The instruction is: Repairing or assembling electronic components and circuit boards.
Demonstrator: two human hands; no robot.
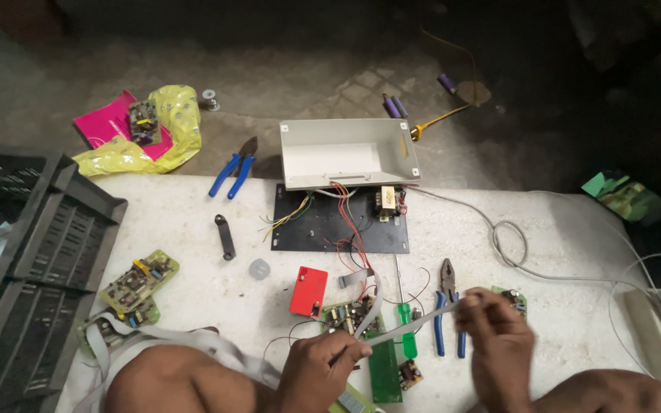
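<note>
Head view: nearest the camera, the left hand (321, 369) and right hand (491, 330) each pinch one end of a grey ribbon cable (411, 320), stretched between them just above the white work surface (177, 222); both hands are closed narrowly on the cable, fingers curled.

The cable is judged light, thin, flat and limp; it should bend freely but crease or tear if folded sharply, and its conductors are likely fragile at the ends; best grip is a flat pinch across the width, near the ends, not by an edge.

Below the cable lie a green screwdriver (406, 325), a green circuit board (383, 367) and blue-handled pliers (448, 310); a red box (308, 291) sits just left of these; further off, a black plate (323, 229) with loose wires and an open white case (346, 153); a black crate (32, 260) stands at far left.
</note>
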